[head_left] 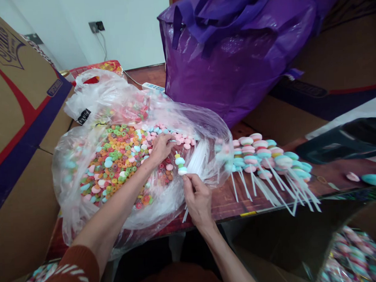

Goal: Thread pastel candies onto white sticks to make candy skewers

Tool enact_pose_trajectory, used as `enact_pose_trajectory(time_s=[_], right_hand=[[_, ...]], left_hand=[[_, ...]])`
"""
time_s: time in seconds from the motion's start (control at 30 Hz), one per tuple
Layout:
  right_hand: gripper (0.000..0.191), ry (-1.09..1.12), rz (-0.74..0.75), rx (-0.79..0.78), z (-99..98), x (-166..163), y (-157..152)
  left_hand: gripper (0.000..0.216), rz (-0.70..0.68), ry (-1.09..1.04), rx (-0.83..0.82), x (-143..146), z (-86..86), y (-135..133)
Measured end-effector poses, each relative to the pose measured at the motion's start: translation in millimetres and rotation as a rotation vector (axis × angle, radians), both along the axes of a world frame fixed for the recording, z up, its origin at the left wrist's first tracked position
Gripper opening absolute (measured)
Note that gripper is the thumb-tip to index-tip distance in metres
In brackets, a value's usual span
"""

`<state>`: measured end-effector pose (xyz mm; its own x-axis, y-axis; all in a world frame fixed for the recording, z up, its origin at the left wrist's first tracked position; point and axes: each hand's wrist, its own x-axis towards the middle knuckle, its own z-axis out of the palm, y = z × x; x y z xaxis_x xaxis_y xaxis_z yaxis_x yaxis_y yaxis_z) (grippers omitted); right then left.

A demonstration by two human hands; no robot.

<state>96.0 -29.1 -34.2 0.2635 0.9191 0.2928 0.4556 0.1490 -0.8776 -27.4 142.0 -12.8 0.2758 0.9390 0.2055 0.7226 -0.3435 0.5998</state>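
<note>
My right hand [198, 200] pinches a candy skewer [180, 165] near its lower end, holding it upright. Pale blue, white, green and yellow candies are threaded on it, and a bit of white stick shows at the top. Over the pile of candies, my left hand [162, 148] has its fingers drawn together beside the pink ones; whatever they hold is too small to make out. Beneath both hands spreads an opened clear plastic bag [65, 170] with ring-shaped gummies [120, 139] and round pastel candies [184, 140]. White sticks [198, 159] lie just right of the skewer.
Finished-looking candy skewers [262, 159] are heaped on the table [221, 205] at the right. Behind stands a large purple bag [222, 70]. A cardboard box [17, 101] rises at the left. Wrapped candies [352, 254] fill a container at lower right. A dark cylindrical object [345, 139] lies at right.
</note>
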Motion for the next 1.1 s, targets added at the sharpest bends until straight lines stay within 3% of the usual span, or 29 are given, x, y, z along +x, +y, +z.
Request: enact_pose_trajectory(time_s=[0.17,0.47,0.6,0.7,0.9,1.1], right_hand=[[0.027,0.007,0.0,-0.009,0.9,0,0],[0.026,0.011,0.004,-0.021,2.4,0,0],[0.027,0.025,0.002,-0.023,2.2,0,-1],[0.026,0.035,-0.015,-0.025,0.9,0,0],[0.026,0.038,-0.002,-0.024,2.3,0,0],[0.026,0.046,0.074,-0.015,4.7,-1,0]], left_hand=[[0.011,-0.167,0.016,0.025,10,-7.8,3],[0.027,-0.136,0.057,-0.003,17,-13.9,2],[0.017,-0.129,0.03,-0.025,16,-10.6,0],[0.013,-0.105,-0.123,-0.087,10,-8.7,-3],[0.017,-0.008,-0.696,-0.333,-10,-6.2,-23],[0.033,0.026,-0.94,-0.48,-19,-3.1,-49]])
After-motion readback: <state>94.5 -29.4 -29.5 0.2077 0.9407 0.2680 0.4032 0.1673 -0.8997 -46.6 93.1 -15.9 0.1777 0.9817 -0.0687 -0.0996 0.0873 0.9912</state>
